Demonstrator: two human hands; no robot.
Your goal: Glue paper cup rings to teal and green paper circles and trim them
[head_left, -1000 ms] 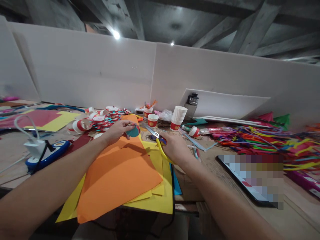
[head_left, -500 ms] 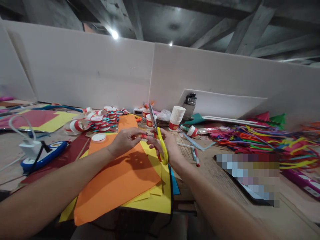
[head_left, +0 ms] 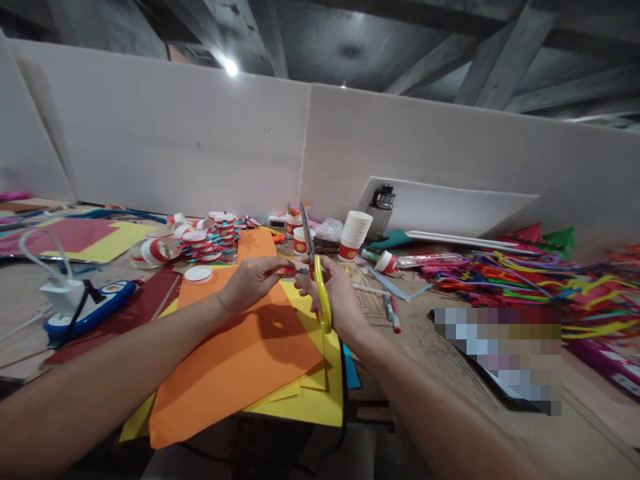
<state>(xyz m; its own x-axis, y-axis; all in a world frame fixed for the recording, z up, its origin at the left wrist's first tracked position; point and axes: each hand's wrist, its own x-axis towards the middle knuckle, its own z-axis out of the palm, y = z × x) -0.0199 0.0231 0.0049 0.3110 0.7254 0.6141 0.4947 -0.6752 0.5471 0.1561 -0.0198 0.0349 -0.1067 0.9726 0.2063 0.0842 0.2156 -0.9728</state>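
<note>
My left hand [head_left: 253,280] is closed in a pinch on a small red and white paper piece [head_left: 287,271], held above the orange paper sheet [head_left: 235,353]. My right hand [head_left: 333,293] grips yellow-handled scissors [head_left: 316,273], blades pointing up and away. Its fingertips meet the left hand's at the small piece. Yellow sheets [head_left: 320,387] lie under the orange one.
Cut red-and-white paper cups [head_left: 200,243] litter the table behind the hands. A stack of paper cups [head_left: 354,235] and a dark bottle [head_left: 381,210] stand at the back. Coloured strips [head_left: 525,280] pile up at right, a phone [head_left: 500,353] lies near right, a charger [head_left: 85,303] at left.
One second ago the left hand held a teal round piece and the scissors lay low. Both hands have since come together, scissors raised upright, a small red piece between the fingertips.
</note>
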